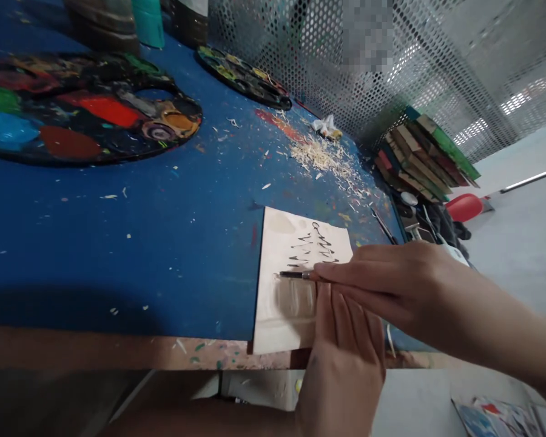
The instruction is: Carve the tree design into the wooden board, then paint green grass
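Observation:
A pale wooden board (286,243) with dark carved marks lies at the near edge of the blue table (173,243). My left hand (346,358) lies flat on the board's near right part, fingers stretched out and together. My right hand (386,285) crosses above it and pinches a thin carving tool (295,275), whose dark tip rests on the board just below the marks.
A large paint-covered palette (82,109) sits at the far left, a smaller round palette (243,77) behind it. Wood shavings (323,159) litter the far right. A stack of wooden boards (423,158) leans by the perforated metal screen (391,67). Jars stand along the back.

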Motion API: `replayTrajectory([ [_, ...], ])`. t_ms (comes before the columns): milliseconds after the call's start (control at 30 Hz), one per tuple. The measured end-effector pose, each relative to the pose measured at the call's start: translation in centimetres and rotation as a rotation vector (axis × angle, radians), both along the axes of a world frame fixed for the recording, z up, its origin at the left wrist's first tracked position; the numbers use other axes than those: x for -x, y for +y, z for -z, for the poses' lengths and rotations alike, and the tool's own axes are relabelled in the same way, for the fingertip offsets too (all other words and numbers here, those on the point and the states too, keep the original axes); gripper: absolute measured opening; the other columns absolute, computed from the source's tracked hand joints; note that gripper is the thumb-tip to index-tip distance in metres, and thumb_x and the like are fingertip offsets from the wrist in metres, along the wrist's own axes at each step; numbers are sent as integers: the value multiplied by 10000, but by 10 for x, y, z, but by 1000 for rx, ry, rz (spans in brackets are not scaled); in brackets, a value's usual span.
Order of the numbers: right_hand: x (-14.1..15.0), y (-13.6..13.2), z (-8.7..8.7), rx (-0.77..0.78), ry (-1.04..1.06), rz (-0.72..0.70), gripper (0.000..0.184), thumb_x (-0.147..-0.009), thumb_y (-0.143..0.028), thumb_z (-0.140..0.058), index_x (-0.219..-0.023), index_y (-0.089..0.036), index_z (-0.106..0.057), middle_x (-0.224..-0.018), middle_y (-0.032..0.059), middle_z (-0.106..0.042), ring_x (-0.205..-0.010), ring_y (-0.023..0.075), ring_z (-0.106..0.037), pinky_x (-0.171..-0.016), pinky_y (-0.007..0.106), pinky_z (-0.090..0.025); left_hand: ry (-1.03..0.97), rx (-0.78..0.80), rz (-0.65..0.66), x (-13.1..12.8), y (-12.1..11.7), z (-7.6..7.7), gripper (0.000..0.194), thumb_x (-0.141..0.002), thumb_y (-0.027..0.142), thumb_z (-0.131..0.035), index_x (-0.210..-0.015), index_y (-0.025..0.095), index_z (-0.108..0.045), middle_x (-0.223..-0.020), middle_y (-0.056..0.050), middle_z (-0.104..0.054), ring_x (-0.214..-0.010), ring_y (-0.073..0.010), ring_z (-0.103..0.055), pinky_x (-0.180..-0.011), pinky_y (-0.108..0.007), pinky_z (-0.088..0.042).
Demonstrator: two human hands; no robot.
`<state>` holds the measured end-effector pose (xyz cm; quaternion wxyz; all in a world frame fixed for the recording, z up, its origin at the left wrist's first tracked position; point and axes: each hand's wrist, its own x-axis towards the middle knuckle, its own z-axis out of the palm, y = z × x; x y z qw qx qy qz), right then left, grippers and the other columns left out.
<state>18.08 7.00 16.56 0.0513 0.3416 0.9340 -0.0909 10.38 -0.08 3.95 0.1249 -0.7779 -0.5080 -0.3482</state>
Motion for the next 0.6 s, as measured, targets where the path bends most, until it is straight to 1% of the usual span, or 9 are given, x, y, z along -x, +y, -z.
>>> replayTrajectory([
  [100,6,4,-4,40,-78,-3,296,-933,-131,-442,-1122,-218,-652,-727,-1,-649,-630,112,-596,-565,236,-390,46,71,79,3,3,-3,879,-420,779,-746,-1004,125,-695,-1116,-147,-659,-1095,-384,-538,-981,-530,-350],
  [167,10,7,-6,48,-95,2,233,-928,-166,-469,-1005,-213,-683,-662,-9,-613,-579,104,-564,-533,240,-353,73,75,110,7,5,-3,959,-368,840,-712,-1002,122,-698,-1131,-155,-642,-1111,-405,-509,-1035,-576,-294],
  [267,14,8,-7,43,-95,2,226,-918,-147,-470,-956,-204,-685,-646,-8,-604,-566,100,-553,-518,249,-332,62,61,114,7,6,0,894,-430,795,-727,-1003,110,-701,-1046,-157,-651,-1051,-399,-522,-1093,-620,-179],
  [400,16,6,-8,21,-102,-22,258,-903,-123,-460,-1038,-201,-666,-668,-11,-630,-561,107,-568,-499,261,-336,15,67,81,0,4,1,665,-597,684,-696,-976,138,-719,-991,-136,-661,-1001,-371,-539,-1111,-636,-107],
  [433,16,6,-9,9,-101,-23,265,-899,-121,-459,-1048,-201,-663,-667,-15,-633,-556,110,-571,-495,264,-339,14,80,69,-3,3,1,655,-599,672,-700,-987,144,-718,-1007,-131,-659,-1016,-372,-535,-1109,-637,-110],
  [467,17,6,-9,3,-95,-24,263,-894,-119,-462,-1044,-201,-662,-663,-17,-634,-550,113,-573,-490,265,-343,15,92,67,-6,2,0,704,-580,695,-699,-1013,139,-711,-1032,-135,-654,-1040,-380,-524,-1099,-642,-128],
  [533,18,6,-10,22,-85,-22,247,-890,-119,-467,-1014,-201,-664,-659,-20,-639,-543,113,-576,-481,259,-350,5,102,66,-13,2,-2,887,-524,793,-659,-1072,97,-686,-1057,-161,-642,-1078,-403,-494,-1053,-646,-207],
  [567,18,6,-10,40,-80,-19,242,-892,-117,-464,-998,-202,-664,-664,-20,-643,-541,109,-577,-476,253,-353,-11,103,41,-17,3,-4,938,-509,822,-643,-1073,73,-682,-1036,-172,-642,-1078,-408,-484,-1022,-638,-254],
  [600,19,6,-11,57,-72,-16,242,-896,-115,-458,-990,-203,-662,-675,-18,-650,-543,105,-579,-472,245,-356,-27,110,7,-21,5,-6,922,-523,816,-644,-1058,65,-685,-1003,-173,-644,-1069,-403,-481,-992,-623,-297],
])
